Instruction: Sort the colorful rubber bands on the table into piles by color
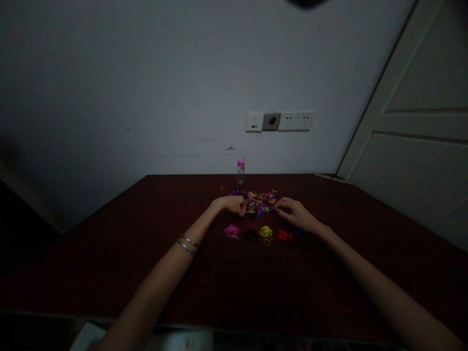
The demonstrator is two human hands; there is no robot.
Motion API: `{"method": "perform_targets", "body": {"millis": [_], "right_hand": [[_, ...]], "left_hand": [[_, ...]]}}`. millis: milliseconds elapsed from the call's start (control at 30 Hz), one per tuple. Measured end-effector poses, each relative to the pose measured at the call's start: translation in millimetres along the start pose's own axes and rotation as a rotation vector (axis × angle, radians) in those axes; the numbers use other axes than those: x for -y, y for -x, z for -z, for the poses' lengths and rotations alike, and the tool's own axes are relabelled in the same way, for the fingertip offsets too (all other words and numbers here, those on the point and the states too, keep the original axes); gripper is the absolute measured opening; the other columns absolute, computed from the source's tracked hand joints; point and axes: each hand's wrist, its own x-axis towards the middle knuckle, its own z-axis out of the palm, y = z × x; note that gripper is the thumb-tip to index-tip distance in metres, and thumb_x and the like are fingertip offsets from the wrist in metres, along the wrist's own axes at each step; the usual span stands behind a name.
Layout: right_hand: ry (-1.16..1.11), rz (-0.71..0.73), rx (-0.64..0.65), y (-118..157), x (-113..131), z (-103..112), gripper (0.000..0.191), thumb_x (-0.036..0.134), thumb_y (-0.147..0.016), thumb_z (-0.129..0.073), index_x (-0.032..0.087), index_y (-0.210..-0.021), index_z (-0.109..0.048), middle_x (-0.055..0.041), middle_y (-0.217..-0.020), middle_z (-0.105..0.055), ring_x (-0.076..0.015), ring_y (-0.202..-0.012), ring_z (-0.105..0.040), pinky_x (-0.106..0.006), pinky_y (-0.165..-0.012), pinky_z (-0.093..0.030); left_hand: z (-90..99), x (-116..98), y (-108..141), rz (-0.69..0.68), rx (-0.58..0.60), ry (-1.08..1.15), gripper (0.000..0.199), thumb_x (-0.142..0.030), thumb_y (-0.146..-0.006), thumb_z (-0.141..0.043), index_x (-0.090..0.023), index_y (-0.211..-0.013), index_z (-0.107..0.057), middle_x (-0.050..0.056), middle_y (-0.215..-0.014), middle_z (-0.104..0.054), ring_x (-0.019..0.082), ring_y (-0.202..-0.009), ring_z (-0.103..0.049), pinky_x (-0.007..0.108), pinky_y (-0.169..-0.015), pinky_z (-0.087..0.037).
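A: Looking at what, from the biggest down?

B: Looking at a pale wall [146, 87] first, then at a dark red desk [109, 219] against it, then at a panelled door [420, 126] on the right. Noticing sockets [296, 121] low on the wall.

A: And mid-desk, finding what?

B: Finding a mixed-colour pile [258, 202] of bands between left hand [234, 204] and right hand [292, 210].

A: Doing what with the fingers [242, 208]?

B: On the left, curling them into a loose fist at the pile's left edge; not managing to see anything inside. On the right, bending them nearly together at the right edge; being unable to say whether pinching a band.

A: Going smaller?

B: Spotting a pink-topped bottle [241, 175] behind the pile, then bracelets [185, 246] on the left wrist. Passing along a row in front of the pile: pink bunch [231, 231], black bunch [251, 235], yellow bunch [265, 231], red bunch [284, 235], blue bunch [299, 232], seeing the last only partly beside the right wrist. Ending on a loose band [222, 188] left of the bottle.
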Motion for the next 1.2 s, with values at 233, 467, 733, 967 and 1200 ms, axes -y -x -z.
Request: {"method": "perform_targets", "body": {"millis": [233,467,733,967,1200], "right_hand": [[0.009,-0.001,0.029,0,6,-1,0.019,0.026,-0.08,-0.048,0.018,-0.087,-0.064,-0.0079,-0.09,-0.062,-0.0193,-0.086,-0.056,-0.035,-0.079,-0.044],[0.008,-0.008,0.031,0,0,-3,0.018,0.022,-0.078,-0.05,0.019,-0.088,-0.065,-0.0076,-0.09,-0.063,-0.0198,-0.086,-0.057,-0.037,-0.08,-0.045],[-0.038,0.064,0.158,-15,24,-18,0.021,0.014,-0.074,-0.051,0.017,-0.09,-0.063,-0.0052,-0.089,-0.063,-0.017,-0.082,-0.057,-0.033,-0.078,-0.044],[0.013,0.109,0.269,-32,43,-38,0.023,0.009,-0.072,-0.053,0.017,-0.093,-0.062,-0.0063,-0.093,-0.063,-0.0184,-0.088,-0.056,-0.033,-0.08,-0.043],[0.137,0.118,0.274,-40,43,-47,0.021,0.01,-0.075,-0.05,0.016,-0.09,-0.063,-0.0082,-0.094,-0.062,-0.0191,-0.089,-0.056,-0.03,-0.079,-0.043]], "left_hand": [[-1.0,-41,10,-0.111,0.232,0.083,0.011,-0.012,-0.06,-0.059,-0.014,-0.069,-0.065,-0.002,-0.057,-0.057,0.009,-0.054,-0.048,0.02,-0.052,-0.036],[2.3,-44,14,-0.136,0.272,0.199,0.013,-0.018,-0.066,-0.058,-0.015,-0.075,-0.066,-0.002,-0.054,-0.054,0.008,-0.05,-0.045,0.02,-0.05,-0.034],[16.1,18,5,-0.13,-0.248,0.345,0.025,-0.025,-0.068,-0.052,-0.01,-0.086,-0.063,-0.002,-0.056,-0.051,0.005,-0.047,-0.039,0.018,-0.045,-0.028],[-1.1,56,-3,0.072,-0.496,0.46,0.024,-0.028,-0.07,-0.049,-0.009,-0.079,-0.061,-0.002,-0.055,-0.048,0.005,-0.045,-0.036,0.017,-0.042,-0.026],[-9.5,71,-7,0.147,-0.582,0.533,0.022,-0.027,-0.069,-0.053,-0.009,-0.075,-0.063,-0.004,-0.048,-0.045,0.005,-0.042,-0.034,0.018,-0.042,-0.024]]}}
